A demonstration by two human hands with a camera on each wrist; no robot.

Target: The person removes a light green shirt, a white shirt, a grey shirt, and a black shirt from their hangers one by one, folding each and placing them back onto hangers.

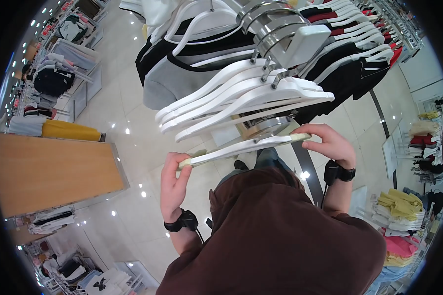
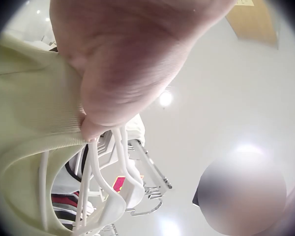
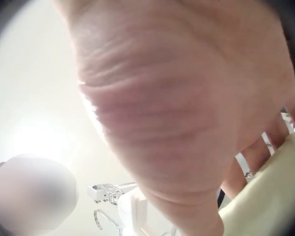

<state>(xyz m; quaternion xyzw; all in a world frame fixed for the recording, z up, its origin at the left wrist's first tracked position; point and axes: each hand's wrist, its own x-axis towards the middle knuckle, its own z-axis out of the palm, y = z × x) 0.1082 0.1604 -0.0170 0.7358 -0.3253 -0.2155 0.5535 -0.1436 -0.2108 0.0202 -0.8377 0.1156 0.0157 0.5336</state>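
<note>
A pale yellow-green garment (image 2: 34,108) hangs on a white hanger (image 1: 246,146), seen nearly edge-on from above in the head view. At one shoulder, the left hand (image 1: 172,186) pinches the cloth between thumb and fingers. The right hand (image 1: 333,146) grips the other shoulder. In the left wrist view the ribbed neckline lies below the left hand (image 2: 132,64). The right hand (image 3: 177,113) fills much of the right wrist view, with the garment (image 3: 265,194) along its fingers. Several white hangers (image 1: 221,105) hang just beyond the held one.
Grey and black tops (image 1: 170,81) hang beyond the hangers, and black clothes (image 1: 352,73) hang at the right on a metal rack. A wooden table (image 1: 59,172) stands at the left. More clothes (image 1: 398,209) are at the right edge, over a glossy tiled floor (image 1: 133,206).
</note>
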